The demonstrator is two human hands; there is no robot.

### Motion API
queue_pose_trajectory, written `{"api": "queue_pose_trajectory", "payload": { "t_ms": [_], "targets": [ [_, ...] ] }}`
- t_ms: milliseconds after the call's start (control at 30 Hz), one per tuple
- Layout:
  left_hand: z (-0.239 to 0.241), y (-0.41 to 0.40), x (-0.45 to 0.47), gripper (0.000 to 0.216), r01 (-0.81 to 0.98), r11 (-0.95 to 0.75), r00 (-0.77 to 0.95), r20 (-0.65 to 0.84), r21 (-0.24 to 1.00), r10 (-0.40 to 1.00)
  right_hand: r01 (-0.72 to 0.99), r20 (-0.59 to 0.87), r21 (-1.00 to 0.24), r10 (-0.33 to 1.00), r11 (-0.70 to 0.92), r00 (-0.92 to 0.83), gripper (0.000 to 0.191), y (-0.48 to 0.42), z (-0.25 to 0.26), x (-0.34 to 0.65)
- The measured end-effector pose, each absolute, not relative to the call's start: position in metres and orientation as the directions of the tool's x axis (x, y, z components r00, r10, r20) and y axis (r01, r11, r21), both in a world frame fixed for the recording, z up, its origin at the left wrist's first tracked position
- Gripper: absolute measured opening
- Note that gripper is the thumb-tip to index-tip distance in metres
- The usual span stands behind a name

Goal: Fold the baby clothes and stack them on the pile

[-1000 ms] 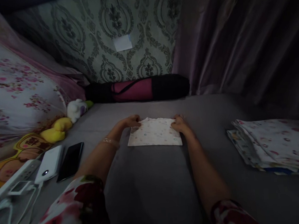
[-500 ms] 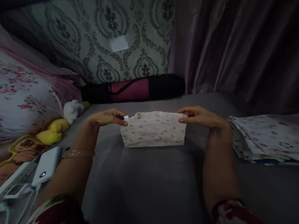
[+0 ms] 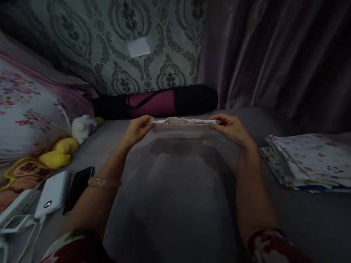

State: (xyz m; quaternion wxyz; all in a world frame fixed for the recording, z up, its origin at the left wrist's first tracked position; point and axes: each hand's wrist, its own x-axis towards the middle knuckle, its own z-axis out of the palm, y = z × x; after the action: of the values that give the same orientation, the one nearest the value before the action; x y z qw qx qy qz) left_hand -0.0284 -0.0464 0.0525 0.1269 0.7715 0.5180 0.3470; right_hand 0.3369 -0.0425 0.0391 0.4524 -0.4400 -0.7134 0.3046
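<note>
A small folded white cloth with a faint dotted print [image 3: 183, 121] hangs flat and edge-on above the grey bed surface [image 3: 180, 196]. My left hand [image 3: 138, 129] pinches its left end and my right hand [image 3: 231, 128] pinches its right end. Both hands are raised off the bed, and the cloth casts a shadow below it.
A stack of folded printed cloths [image 3: 314, 159] lies at the right. A black and magenta rolled bag [image 3: 158, 102] lies along the patterned wall. At the left are a floral pillow [image 3: 15, 107], plush toys [image 3: 63, 150], a black phone [image 3: 78, 187], a white power bank [image 3: 51, 194] and cables.
The cloth lay flat under both hands a second ago. Both hands have since lifted it off the bed and turned it level, so only its edge shows.
</note>
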Motion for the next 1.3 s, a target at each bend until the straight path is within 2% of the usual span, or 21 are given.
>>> {"api": "queue_pose_trajectory", "payload": {
  "t_ms": [67,100,200,300,400,467,567,633,733,833,933,1100,1300],
  "targets": [
    [0.033,-0.048,-0.029,0.029,0.766,-0.463,0.269,0.431,0.446,0.861,0.422,0.325,-0.804,0.905,0.418,-0.276,0.022,-0.037,0.030,0.336],
    [0.021,-0.050,-0.030,0.030,0.782,-0.481,0.321,0.405,0.396,0.856,0.468,0.253,-0.793,0.910,0.390,-0.329,0.021,-0.035,0.025,0.335],
    [-0.018,-0.059,-0.032,0.032,0.819,-0.489,0.427,0.250,0.300,0.869,0.621,-0.070,-0.738,0.884,0.265,-0.461,0.030,-0.030,0.008,0.330],
    [-0.044,-0.071,-0.033,0.039,0.840,-0.482,0.465,0.127,0.250,0.876,0.744,-0.350,-0.649,0.805,0.160,-0.478,0.040,-0.030,-0.004,0.327],
    [-0.049,-0.082,-0.033,0.041,0.854,-0.457,0.457,0.062,0.249,0.887,0.764,-0.448,-0.637,0.755,0.106,-0.479,0.042,-0.030,-0.008,0.329],
    [-0.045,-0.084,-0.033,0.034,0.869,-0.420,0.427,0.032,0.262,0.903,0.739,-0.423,-0.664,0.758,0.114,-0.497,0.037,-0.028,-0.009,0.332],
    [-0.041,-0.083,-0.028,0.027,0.890,-0.354,0.357,0.044,0.286,0.933,0.730,-0.270,-0.663,0.857,0.165,-0.439,0.031,-0.022,-0.011,0.329],
    [-0.042,-0.084,-0.017,0.029,0.895,-0.318,0.303,0.097,0.313,0.948,0.779,-0.127,-0.600,0.940,0.182,-0.317,0.032,-0.018,-0.014,0.319],
    [-0.049,-0.089,0.009,0.035,0.887,-0.300,0.258,0.163,0.351,0.952,0.868,0.014,-0.452,0.974,0.206,-0.225,0.041,-0.018,-0.022,0.293],
    [-0.057,-0.099,0.034,0.041,0.914,-0.244,0.206,0.146,0.324,0.967,0.916,-0.003,-0.326,0.969,0.232,-0.247,0.055,-0.023,-0.037,0.266],
    [-0.063,-0.106,0.047,0.048,0.953,-0.144,0.129,0.073,0.268,0.989,0.950,-0.059,-0.262,0.980,0.167,-0.189,0.064,-0.028,-0.054,0.253],
    [-0.069,-0.106,0.043,0.053,0.969,-0.088,0.087,0.015,0.230,0.996,0.967,-0.050,-0.221,0.988,0.130,-0.144,0.066,-0.029,-0.072,0.254],
    [-0.074,-0.104,0.037,0.049,0.950,-0.098,0.072,0.096,0.297,0.993,0.970,-0.080,-0.210,0.987,0.121,-0.140,0.067,-0.026,-0.070,0.256]
  ]
}}
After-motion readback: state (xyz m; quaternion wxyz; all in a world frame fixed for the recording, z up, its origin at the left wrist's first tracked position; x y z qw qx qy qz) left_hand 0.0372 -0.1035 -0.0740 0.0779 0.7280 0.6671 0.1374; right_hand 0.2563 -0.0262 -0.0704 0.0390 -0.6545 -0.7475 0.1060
